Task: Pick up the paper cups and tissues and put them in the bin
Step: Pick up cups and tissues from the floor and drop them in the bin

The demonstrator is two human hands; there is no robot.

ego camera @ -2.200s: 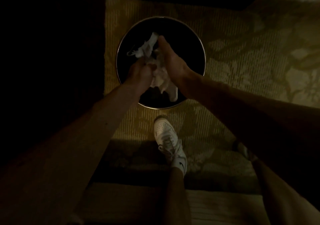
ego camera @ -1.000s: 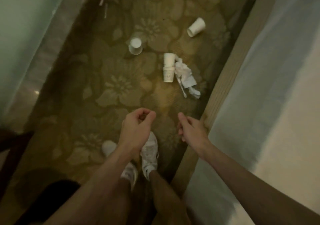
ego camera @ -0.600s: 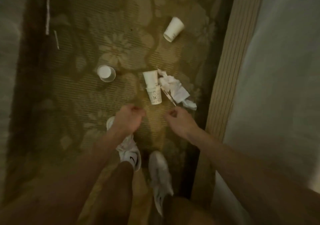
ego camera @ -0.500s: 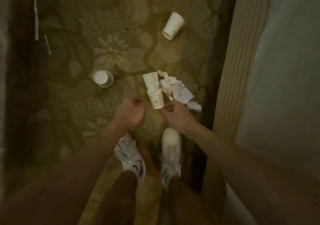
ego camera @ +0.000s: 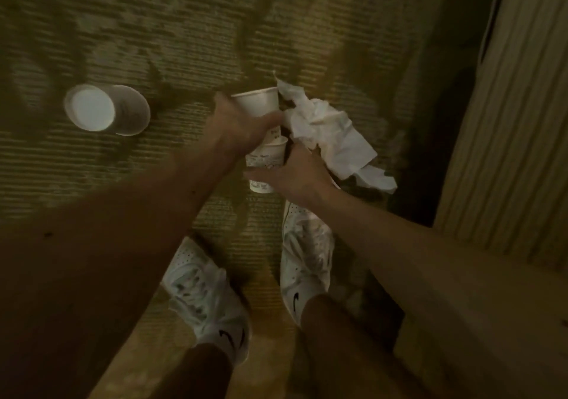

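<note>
Reaching hands (ego camera: 270,152) crowd cups (ego camera: 261,122) beside tissues (ego camera: 332,134).

Markings on shoes and cups

Each white sneaker (ego camera: 212,300) carries a dark swoosh logo near the ankle. The nested paper cups (ego camera: 264,159) bear small dark print on their sides, too blurred to read in this dim light.
</note>
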